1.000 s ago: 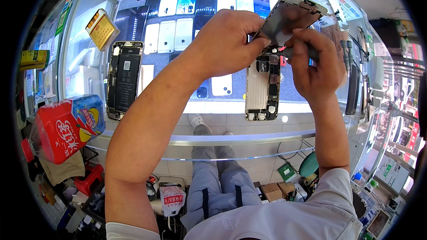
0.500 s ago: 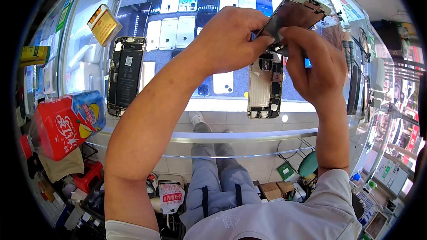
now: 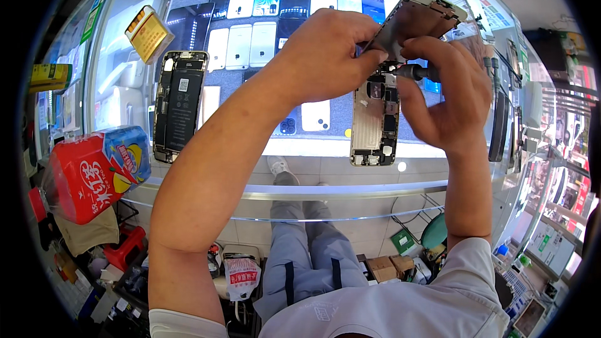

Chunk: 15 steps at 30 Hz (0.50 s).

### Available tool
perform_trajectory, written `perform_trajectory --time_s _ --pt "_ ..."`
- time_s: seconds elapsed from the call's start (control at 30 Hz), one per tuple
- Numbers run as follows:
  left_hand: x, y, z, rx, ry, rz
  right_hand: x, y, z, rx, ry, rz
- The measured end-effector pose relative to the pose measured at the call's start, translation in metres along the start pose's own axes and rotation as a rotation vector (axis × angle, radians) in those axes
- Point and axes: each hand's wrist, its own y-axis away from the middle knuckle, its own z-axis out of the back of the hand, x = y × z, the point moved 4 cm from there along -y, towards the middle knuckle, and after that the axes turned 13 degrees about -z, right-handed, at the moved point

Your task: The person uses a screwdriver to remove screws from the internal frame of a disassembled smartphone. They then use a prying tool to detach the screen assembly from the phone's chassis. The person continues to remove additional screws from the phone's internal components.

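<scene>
Phone body (image 3: 374, 126) lies opened on the glass counter (image 3: 325, 150). Your left hand (image 3: 325, 56) pinches the lifted screen panel (image 3: 413, 22), tilted up off it. Your right hand (image 3: 447, 97) grips a dark screwdriver (image 3: 416, 73) at the hinge end. Panel not yet free, likely.

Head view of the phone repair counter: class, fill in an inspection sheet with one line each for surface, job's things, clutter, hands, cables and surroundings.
Surface: glass counter over a display of phones.
Job's things: opened phone body lying flat on the glass; its lifted screen panel tilted up above it; dark screwdriver pointed at the phone's upper end.
Clutter: second opened phone to the left; yellow box; red drink bottle lying at the counter's left edge.
Hands: left hand grips the screen panel; right hand grips the screwdriver.
Cables: nothing seen clearly.
Surroundings: floor below with boxes and a red stool; shelves at right.
</scene>
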Motion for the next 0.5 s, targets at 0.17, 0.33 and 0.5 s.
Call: perform_trajectory --time_s 0.17,0.33,0.5 --pt "0.001 0.0 0.001 0.022 -0.022 0.006 -0.004 0.007 -0.006 -0.013 -0.107 -0.164" --pt "-0.001 -0.001 0.002 0.019 -0.048 -0.016 -0.003 0.012 0.002 0.012 -0.221 -0.207" --pt "-0.003 -0.002 0.002 0.016 -0.023 0.005 -0.01 0.019 0.001 -0.045 -0.22 -0.224"
